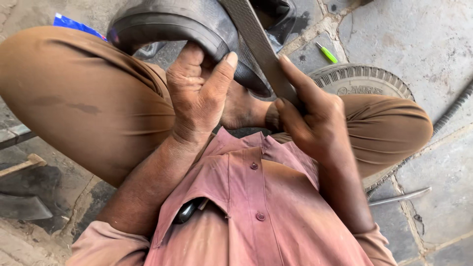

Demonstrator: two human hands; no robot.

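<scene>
My left hand [199, 93] is raised palm-away at centre frame, thumb extended upward and fingers curled closed around what it grips, forearm bare below a rolled sleeve. My right hand [310, 120] sits just beside it, index finger extended straight along what it holds, remaining fingers clenched. Both knees are bent outward in a squat.

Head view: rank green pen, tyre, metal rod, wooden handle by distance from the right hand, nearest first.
From the right hand:
1. Tyre, just beyond it, under the right knee.
2. Green pen, farther up on the paving.
3. Metal rod, lower right on the floor.
4. Wooden handle, far left.
</scene>
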